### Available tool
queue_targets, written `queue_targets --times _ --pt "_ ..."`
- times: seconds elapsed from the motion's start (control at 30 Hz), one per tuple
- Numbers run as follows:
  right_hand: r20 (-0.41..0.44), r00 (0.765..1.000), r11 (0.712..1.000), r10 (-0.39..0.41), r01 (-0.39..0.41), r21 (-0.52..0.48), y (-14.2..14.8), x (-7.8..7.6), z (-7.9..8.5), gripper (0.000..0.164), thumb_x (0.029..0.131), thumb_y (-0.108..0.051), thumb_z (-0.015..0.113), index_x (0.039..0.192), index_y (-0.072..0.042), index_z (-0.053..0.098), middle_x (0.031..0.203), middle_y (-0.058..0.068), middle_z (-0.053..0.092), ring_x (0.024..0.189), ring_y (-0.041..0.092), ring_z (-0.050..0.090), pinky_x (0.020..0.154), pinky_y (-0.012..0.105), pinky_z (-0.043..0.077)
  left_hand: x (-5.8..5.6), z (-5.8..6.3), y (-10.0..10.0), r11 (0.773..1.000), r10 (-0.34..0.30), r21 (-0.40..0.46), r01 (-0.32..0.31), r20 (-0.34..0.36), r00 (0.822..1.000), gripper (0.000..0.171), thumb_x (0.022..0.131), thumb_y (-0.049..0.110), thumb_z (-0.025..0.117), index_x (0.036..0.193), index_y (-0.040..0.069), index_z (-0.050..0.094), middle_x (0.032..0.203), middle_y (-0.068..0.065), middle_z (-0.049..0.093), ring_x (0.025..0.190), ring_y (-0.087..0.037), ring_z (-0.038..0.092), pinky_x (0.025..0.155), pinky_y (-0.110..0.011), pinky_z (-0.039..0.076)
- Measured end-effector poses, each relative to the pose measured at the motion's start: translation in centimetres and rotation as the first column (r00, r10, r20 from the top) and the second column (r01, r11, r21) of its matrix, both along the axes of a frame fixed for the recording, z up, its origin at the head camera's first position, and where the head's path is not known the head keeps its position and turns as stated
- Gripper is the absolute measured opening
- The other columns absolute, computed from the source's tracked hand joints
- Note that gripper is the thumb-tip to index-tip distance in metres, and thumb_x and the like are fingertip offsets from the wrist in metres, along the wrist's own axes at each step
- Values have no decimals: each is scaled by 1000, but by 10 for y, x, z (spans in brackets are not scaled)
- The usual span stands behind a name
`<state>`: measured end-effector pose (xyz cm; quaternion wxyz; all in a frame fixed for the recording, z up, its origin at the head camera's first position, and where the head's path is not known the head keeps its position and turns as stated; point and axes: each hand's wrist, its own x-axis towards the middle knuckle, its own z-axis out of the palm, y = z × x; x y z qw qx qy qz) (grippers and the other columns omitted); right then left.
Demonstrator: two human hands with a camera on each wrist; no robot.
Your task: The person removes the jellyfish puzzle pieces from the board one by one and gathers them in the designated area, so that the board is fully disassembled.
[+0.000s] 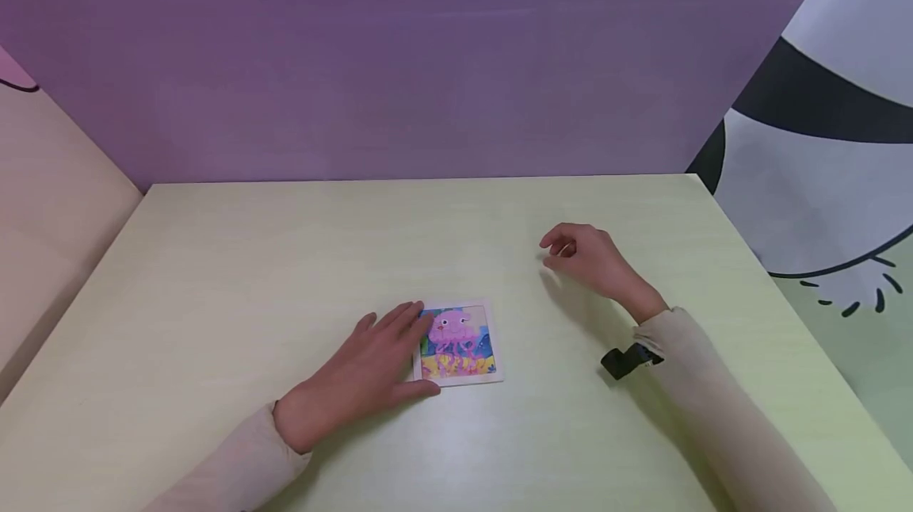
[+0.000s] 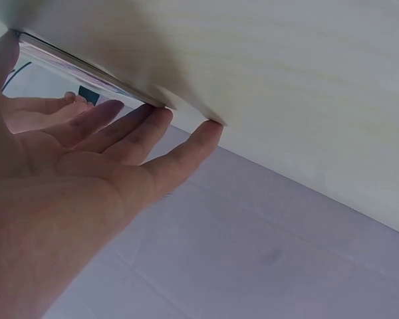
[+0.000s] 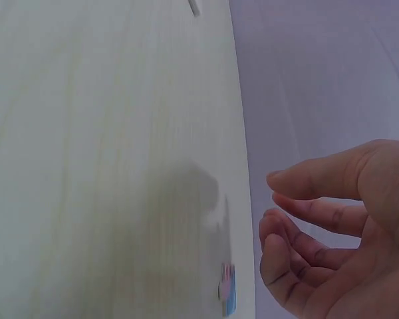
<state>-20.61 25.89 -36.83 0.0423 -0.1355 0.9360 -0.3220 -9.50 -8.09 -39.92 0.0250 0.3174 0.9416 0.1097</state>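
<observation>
With the jellyfish picture [image 1: 460,349] on the tabletop [image 1: 250,258] against our outstretched left hand [image 1: 362,369], we hold our right hand [image 1: 589,262], loosely curled and empty, off to its right, near a small piece [image 3: 227,292].

A square picture panel [image 1: 460,343] lay flat and face up on the bench [image 1: 285,258], roughly midway between the left and right edges and well apart from the far edge, its sides nearly in line with that edge. It was thin, with a whitish border around a smiling pink jellyfish, whose head pointed to the far edge. Blue surrounded its tentacles, yellow ran along the bottom, and a plain pale patch filled the upper right. A small pink-and-blue piece [image 3: 227,292], blurred, sat toward a bench edge in the right wrist view; its exact pose could not be told.
</observation>
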Motion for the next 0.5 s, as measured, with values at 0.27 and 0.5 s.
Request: queue_targets --times 0.27,0.5 --pt "-24 997 997 74 -75 -22 -30 14 1 19 91 -7 69 110 -1 68 95 7 68 87 22 63 75 36 50 0 0 -2 1000 -3 -2 3 -11 1000 90 86 61 67 151 4 41 156 -14 39 144 -30 35 106 -58 36" --pt "-21 989 987 149 -150 -56 -51 32 3 17 92 -6 69 108 -2 68 92 3 69 87 19 65 78 36 52 0 0 0 1000 8 -24 -8 1 1000 94 86 64 66 152 3 38 157 -13 38 145 -29 34 107 -58 35"
